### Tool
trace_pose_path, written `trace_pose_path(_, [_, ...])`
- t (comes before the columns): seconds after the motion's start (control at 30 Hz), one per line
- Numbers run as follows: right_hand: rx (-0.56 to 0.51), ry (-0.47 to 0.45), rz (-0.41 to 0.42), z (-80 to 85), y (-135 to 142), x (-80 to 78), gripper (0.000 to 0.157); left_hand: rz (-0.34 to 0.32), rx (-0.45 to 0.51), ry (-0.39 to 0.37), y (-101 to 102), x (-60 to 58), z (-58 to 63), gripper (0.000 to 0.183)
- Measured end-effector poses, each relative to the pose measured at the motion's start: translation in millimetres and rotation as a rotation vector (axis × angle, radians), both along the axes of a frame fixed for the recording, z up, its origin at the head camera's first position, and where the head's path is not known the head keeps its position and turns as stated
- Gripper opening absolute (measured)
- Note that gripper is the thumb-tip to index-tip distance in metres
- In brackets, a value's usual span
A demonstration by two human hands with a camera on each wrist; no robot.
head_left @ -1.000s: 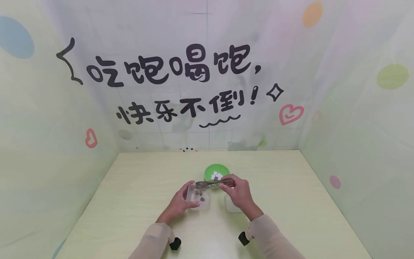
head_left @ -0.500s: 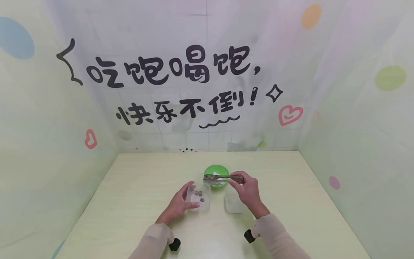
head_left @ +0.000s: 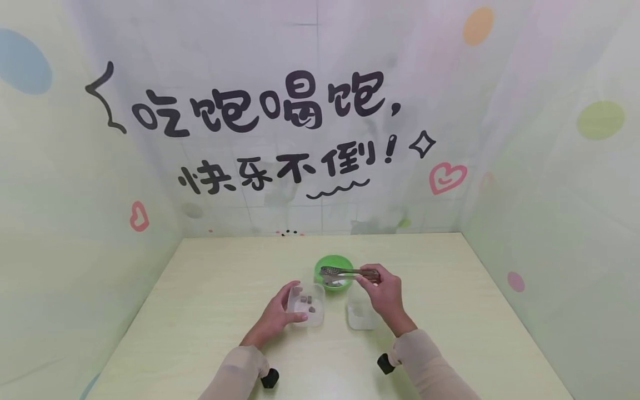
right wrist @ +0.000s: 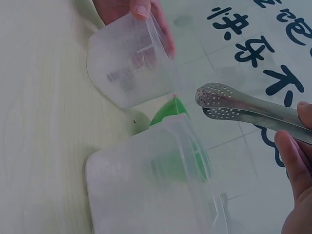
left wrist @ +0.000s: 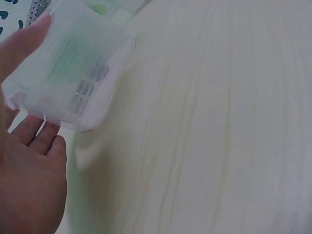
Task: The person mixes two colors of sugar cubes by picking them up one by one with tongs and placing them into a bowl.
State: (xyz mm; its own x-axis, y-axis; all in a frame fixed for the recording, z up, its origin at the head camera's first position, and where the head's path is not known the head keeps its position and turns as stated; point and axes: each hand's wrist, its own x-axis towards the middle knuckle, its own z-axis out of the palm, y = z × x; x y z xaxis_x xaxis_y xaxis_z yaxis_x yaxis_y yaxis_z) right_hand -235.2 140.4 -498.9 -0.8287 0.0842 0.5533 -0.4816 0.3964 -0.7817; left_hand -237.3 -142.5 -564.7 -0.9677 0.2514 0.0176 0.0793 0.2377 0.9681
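Observation:
My left hand [head_left: 276, 314] grips a clear plastic box [head_left: 317, 318] by its left side, thumb at the near side, fingers at the far side. Several small dark cubes [head_left: 306, 299] lie in it. My right hand [head_left: 386, 295] pinches perforated metal tongs [head_left: 347, 272], whose tips hang over the green bowl [head_left: 333, 258] behind the boxes. Pale pieces show in the bowl, partly hidden by the tongs. In the right wrist view the perforated tong tips [right wrist: 214, 97] stand slightly apart, and nothing shows between them.
A second clear box [head_left: 359, 318] stands to the right, partly under my right hand. The pale wooden table [head_left: 220, 278] meets a printed fabric backdrop [head_left: 230, 211] at its far edge, with fabric walls on both sides.
My right hand has moved right and a little away, carrying the tongs from over the left box to over the green bowl. My left hand and its box have stayed in place.

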Motion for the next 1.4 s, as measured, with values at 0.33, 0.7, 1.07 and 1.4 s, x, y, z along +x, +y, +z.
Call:
trace_pose_path(0.33, [0.009,0.012,-0.029,-2.1,2.3,-0.6,0.018,0.003,-0.027,0.012,1.4,-1.9,6.0,0.084])
trace_pose_path(0.7, [-0.076,-0.033,0.027,4.0,-8.2,7.5,0.021,-0.102,0.019,0.01,-0.9,4.6,32.0,0.08])
trace_pose_path(1.07, [-0.033,-0.032,0.151,22.1,-26.0,26.5,0.021,-0.079,-0.012,0.03,-5.8,-6.3,6.5,0.082])
trace_pose_path(1.4, [0.062,-0.131,0.216,-7.7,-32.5,10.7,0.022,-0.077,-0.05,0.034,-6.9,-6.9,7.0,0.087])
